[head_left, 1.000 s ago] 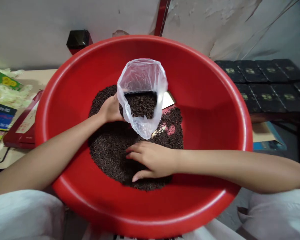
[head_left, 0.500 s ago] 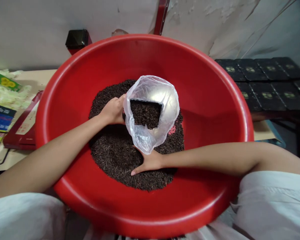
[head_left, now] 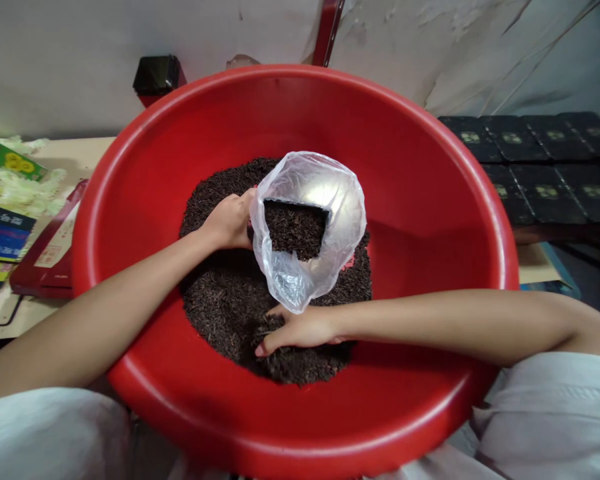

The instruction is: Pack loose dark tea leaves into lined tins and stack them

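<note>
A wide red basin (head_left: pixel 430 227) holds a heap of dark, dry leaves (head_left: pixel 220 293) that look like loose tea. Above the heap stands a clear plastic bag (head_left: pixel 347 200), its mouth spread wide, lining what seems to be a square-edged container mostly hidden by the plastic. More dark leaves lie inside it. My left hand (head_left: pixel 230 221) grips the left side of the bagged container, its fingertips out of sight. Just below the bag, my right hand (head_left: pixel 303 327) is sunk in the heap, curled round a clump of leaves with the thumb toward me.
Black packs (head_left: pixel 545 193) sit in rows on a stand at the right. At the left, a table bears a dark red box (head_left: pixel 50 267), a green packet (head_left: pixel 10 157) and pale shredded filler (head_left: pixel 25 190). A black-topped red tin (head_left: pixel 156 77) stands behind the basin.
My right hand has moved slightly down and closed on leaves, which now show between thumb and fingers. My left hand still holds the bagged container.
</note>
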The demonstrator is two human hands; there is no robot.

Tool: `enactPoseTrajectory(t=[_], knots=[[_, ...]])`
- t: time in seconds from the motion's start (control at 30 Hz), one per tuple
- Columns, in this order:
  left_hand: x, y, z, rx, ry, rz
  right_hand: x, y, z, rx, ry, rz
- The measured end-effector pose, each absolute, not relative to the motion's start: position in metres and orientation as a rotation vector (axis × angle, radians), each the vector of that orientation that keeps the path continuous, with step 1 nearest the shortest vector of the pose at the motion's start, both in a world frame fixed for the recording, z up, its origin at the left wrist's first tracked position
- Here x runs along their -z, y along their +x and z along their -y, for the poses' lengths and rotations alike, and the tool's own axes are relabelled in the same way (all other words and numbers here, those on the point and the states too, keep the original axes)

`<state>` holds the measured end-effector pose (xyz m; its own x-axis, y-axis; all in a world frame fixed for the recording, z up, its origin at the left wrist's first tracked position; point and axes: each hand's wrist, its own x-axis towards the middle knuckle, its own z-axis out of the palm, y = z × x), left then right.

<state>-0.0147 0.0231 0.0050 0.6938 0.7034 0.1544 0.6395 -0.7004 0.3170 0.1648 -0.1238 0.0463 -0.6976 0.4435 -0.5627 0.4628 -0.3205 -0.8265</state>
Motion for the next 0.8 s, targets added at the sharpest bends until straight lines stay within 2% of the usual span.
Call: enactPoseTrajectory(t=[0.13, 0.23, 0.33, 0.5, 0.67, 0.8], knots=[[-0.004, -0.015, -0.024, -0.403, 2.642, -1.062, -0.078, 0.167, 0.117, 2.51, 1.117, -1.462], [-0.007, -0.014, -0.024, -0.404, 2.619, -1.083, -0.105, 0.174, 0.113, 2.572, 0.945, -1.177], [-0.009, -0.014, -0.022, -0.393, 2.635, -1.062, -0.131, 0.187, 0.11, 2.606, 0.886, -1.175], [-0.01, -0.012, -0.02, -0.441, 2.633, -1.044, -0.146, 0.201, 0.095, 2.588, 1.244, -1.822], [-0.004, -0.012, -0.023, -0.487, 2.617, -1.056, -0.122, 0.195, 0.06, 2.187, 1.814, -2.469], [0.003, -0.014, -0.024, -0.554, 2.575, -1.013, -0.11, 0.195, 0.039, 1.976, 1.842, -2.766]])
